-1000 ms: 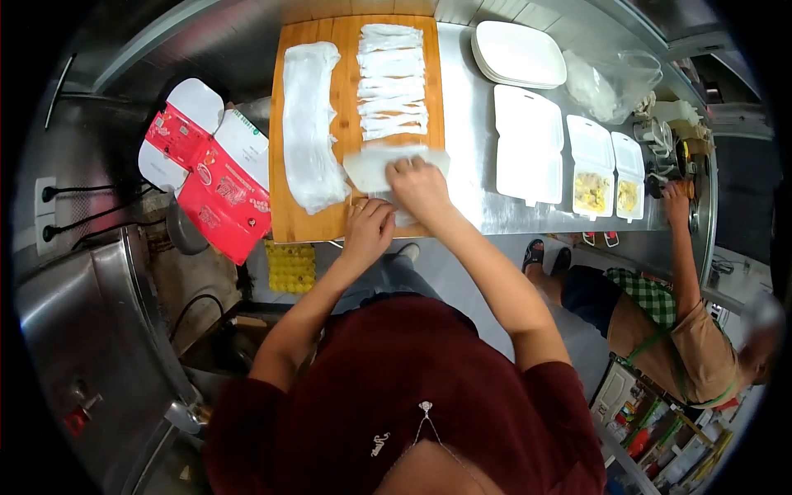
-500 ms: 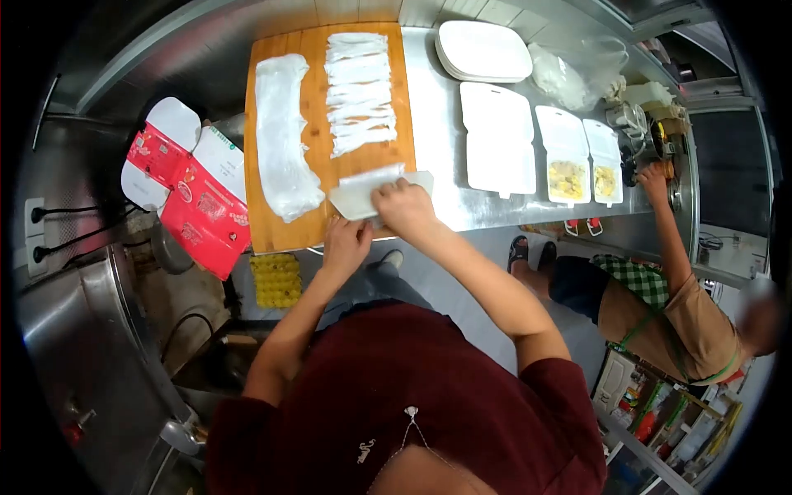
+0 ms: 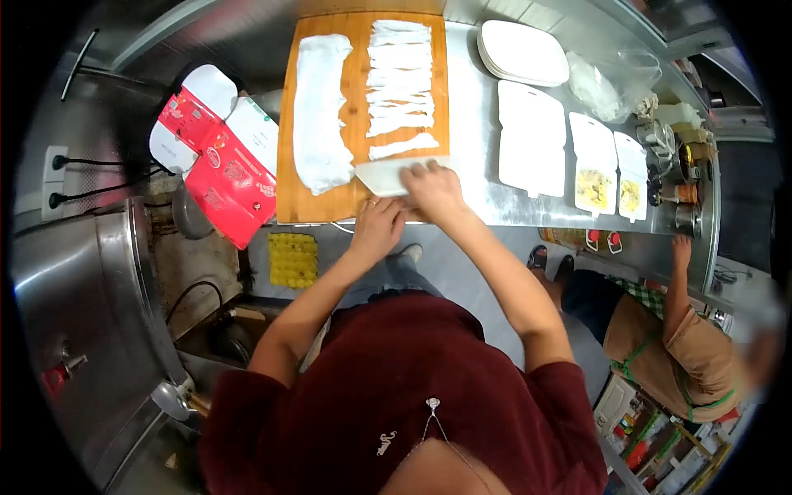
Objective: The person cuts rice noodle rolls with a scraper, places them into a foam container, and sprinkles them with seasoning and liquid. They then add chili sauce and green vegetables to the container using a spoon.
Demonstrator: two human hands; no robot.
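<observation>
Right hand (image 3: pixel 435 188) flat, fingers spread forward, left hand (image 3: pixel 379 228) curled just behind it

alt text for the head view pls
Seen from above, a person's right hand presses a white sheet at the near edge of a wooden cutting board, left hand beside it. White rolls line the board; foam boxes sit alongside.

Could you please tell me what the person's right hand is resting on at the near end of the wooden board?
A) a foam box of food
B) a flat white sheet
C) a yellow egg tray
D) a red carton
B: the right hand lies on a flat white sheet at the near end of the wooden board, with the left hand close beside it at the board's edge.
</observation>
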